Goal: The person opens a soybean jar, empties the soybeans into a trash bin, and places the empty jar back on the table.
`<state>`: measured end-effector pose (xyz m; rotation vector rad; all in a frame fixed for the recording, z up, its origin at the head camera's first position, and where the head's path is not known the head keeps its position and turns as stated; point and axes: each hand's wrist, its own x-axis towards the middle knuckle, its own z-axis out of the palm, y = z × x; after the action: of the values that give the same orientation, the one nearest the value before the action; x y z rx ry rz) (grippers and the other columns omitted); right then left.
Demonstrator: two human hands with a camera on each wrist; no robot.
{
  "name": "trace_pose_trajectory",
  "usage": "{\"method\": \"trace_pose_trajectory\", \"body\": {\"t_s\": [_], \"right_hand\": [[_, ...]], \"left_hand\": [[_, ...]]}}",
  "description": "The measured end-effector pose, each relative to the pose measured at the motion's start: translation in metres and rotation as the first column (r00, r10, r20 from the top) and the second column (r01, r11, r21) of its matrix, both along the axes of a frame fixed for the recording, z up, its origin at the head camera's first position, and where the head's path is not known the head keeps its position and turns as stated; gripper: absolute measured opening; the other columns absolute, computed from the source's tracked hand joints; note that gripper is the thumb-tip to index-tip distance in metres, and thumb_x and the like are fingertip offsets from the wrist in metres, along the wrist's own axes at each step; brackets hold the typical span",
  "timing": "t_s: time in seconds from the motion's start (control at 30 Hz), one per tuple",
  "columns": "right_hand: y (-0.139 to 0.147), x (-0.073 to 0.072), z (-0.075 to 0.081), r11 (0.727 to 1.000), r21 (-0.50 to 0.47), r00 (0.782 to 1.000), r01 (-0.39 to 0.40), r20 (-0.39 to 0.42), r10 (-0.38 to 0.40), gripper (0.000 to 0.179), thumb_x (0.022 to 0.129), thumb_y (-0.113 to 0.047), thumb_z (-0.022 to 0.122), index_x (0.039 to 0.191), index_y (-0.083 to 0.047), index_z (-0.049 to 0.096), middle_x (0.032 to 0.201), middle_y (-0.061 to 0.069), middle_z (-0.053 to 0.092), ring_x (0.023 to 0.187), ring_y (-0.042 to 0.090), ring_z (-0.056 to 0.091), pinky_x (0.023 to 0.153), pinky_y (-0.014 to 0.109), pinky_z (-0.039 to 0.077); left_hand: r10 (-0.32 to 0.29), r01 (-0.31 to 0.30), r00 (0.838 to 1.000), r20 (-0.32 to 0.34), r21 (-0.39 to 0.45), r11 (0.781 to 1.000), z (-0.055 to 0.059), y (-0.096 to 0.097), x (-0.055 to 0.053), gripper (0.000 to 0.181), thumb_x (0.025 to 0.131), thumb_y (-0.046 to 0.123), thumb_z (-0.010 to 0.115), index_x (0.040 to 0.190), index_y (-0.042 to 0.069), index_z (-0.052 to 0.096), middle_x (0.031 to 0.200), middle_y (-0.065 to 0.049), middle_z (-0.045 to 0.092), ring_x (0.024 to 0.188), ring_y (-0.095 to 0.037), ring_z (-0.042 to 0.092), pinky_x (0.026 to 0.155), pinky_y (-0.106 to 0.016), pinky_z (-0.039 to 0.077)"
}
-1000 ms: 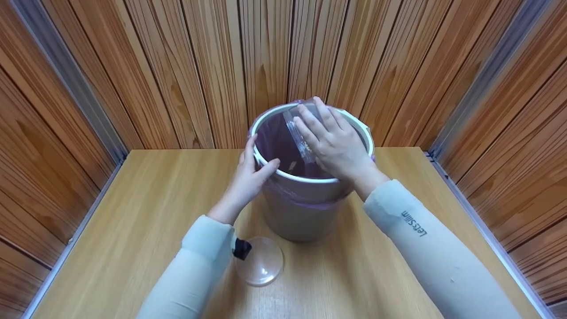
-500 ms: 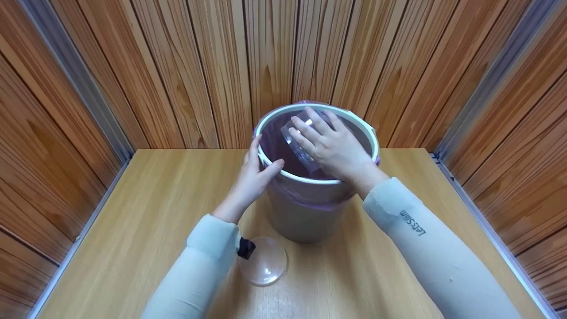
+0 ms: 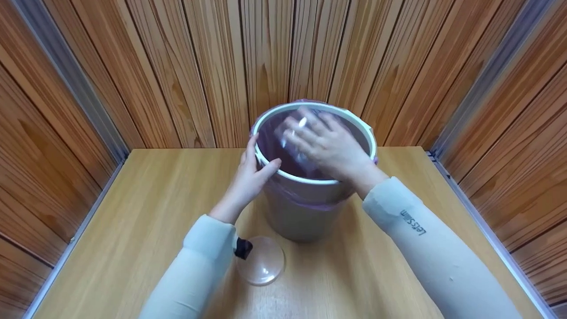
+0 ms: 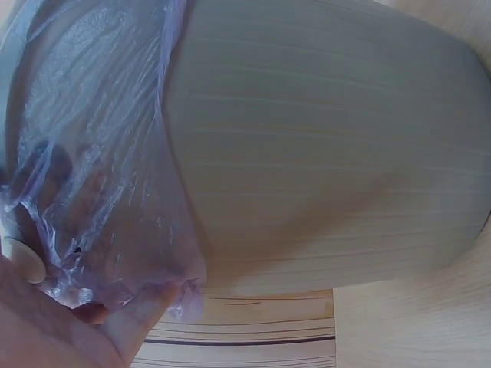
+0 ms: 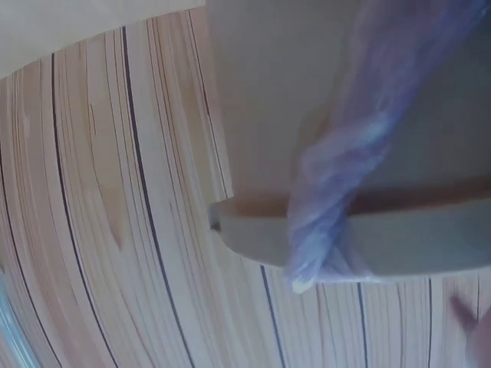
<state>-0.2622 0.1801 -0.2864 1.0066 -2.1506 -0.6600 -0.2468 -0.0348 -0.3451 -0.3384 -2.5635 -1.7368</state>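
Left hand [image 3: 248, 177] clamped on the rim [image 3: 305, 179] of the bin [image 3: 299, 219], toward the back edge of the table [image 3: 168, 199]; right hand [image 3: 332, 148], blurred, gripping a clear container [image 3: 300, 158] inside it, ideally worked below rim level

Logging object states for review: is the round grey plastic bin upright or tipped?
Upright: the bin stands on the brown wooden table, its white circular rim facing up.

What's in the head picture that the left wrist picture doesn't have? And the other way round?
Only head: the right hand, a blurry clear plastic container, a clear round plastic disc.

Only left wrist: faint lines along the side of the round grey bin.

Both: that bin, the left hand, purple plastic bag, wooden table, wood-patterned wall.
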Motion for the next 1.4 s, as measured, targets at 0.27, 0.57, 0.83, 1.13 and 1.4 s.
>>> {"method": "trace_pose_trajectory", "body": {"t_s": [0.27,0.57,0.83,1.13,1.4], "right_hand": [[-0.002,0.002,0.0,0.999,0.013,0.999,0.045,0.026,-0.046,0.078,0.083,-0.02,0.067,0.147,-0.021,0.024,0.154,0.001,0.02,0.141,0.029,0.013,0.106,0.049,0.029],[-0.001,0.0,0.004,0.99,-0.094,0.993,0.104,-0.047,-0.109,0.088,0.075,-0.025,0.073,0.147,-0.019,0.023,0.153,0.005,0.021,0.14,0.031,0.013,0.107,0.052,0.024],[0.005,0.0,0.001,0.985,-0.161,0.996,0.065,-0.051,-0.074,0.081,0.08,-0.022,0.068,0.146,-0.016,0.022,0.153,0.005,0.02,0.14,0.032,0.016,0.105,0.051,0.027],[0.02,-0.002,0.009,0.952,-0.287,0.994,0.107,0.019,-0.106,0.087,0.072,-0.029,0.073,0.144,-0.011,0.027,0.154,0.006,0.018,0.14,0.032,0.012,0.106,0.05,0.023],[0.023,-0.005,0.011,0.982,0.085,0.941,-0.171,-0.281,0.188,0.064,0.084,-0.029,0.064,0.14,-0.02,0.036,0.146,0.005,0.034,0.133,0.03,0.032,0.102,0.05,0.033]], "left_hand": [[0.0,0.0,1.0,0.023,-0.005,1.0,-0.001,0.001,-0.002,0.083,0.084,0.051,0.057,0.148,0.033,0.009,0.149,-0.013,0.019,0.134,-0.03,0.026,0.107,-0.049,0.026],[0.007,-0.007,1.0,0.024,0.006,1.0,0.003,-0.002,-0.004,0.082,0.084,0.051,0.057,0.148,0.034,0.009,0.15,-0.011,0.018,0.135,-0.029,0.025,0.107,-0.05,0.025],[0.012,-0.012,1.0,0.025,-0.006,1.0,0.003,0.0,-0.004,0.081,0.084,0.049,0.058,0.148,0.032,0.011,0.149,-0.013,0.02,0.135,-0.03,0.026,0.107,-0.05,0.026],[-0.008,0.005,0.999,0.05,0.043,0.999,0.0,-0.001,-0.004,0.082,0.083,0.05,0.06,0.147,0.037,0.01,0.149,-0.011,0.019,0.134,-0.03,0.027,0.105,-0.051,0.029],[0.02,-0.02,1.0,0.024,0.007,1.0,0.0,0.003,-0.005,0.082,0.083,0.051,0.059,0.147,0.035,0.012,0.149,-0.012,0.021,0.134,-0.03,0.027,0.107,-0.049,0.026]]}}
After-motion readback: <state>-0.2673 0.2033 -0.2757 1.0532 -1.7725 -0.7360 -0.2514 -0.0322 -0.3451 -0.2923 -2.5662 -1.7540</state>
